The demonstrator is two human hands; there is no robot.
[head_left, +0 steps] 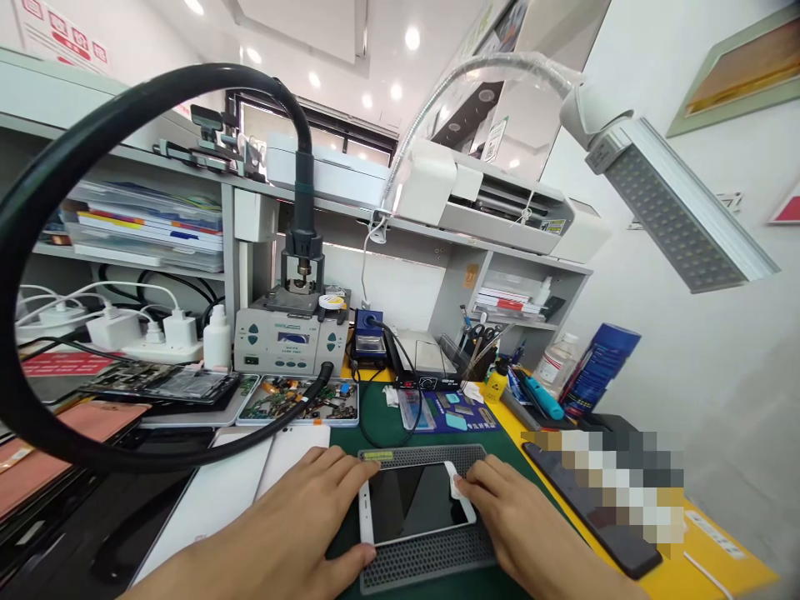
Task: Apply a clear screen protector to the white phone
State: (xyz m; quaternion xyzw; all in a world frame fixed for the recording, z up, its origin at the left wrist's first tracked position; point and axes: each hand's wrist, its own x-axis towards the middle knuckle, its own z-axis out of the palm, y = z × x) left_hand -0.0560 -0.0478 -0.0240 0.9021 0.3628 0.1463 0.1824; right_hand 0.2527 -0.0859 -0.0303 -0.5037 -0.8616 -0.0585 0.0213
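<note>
Your left grip (312, 508) spans one end of the white phone (412, 504), thumb and fingers at opposite corners, likely steadying it, while your right grip (507, 507) pinches a small white piece (457, 485) against the other end. There in the head view, the phone lies screen-up on the perforated mat (431, 562), probably against sliding across the green table (381, 421).

Round white ceiling lights (412, 38) beyond the far edge of the desk (743, 573) burn out to blank spots, and the scene is bright, with soft shadows. The phone (420, 503) near the front edge has a dark screen free of strong glare. Wide-angle stretching tilts the outer lines, and coarse pixel blocks (625, 479) obscure part of the right edge.
</note>
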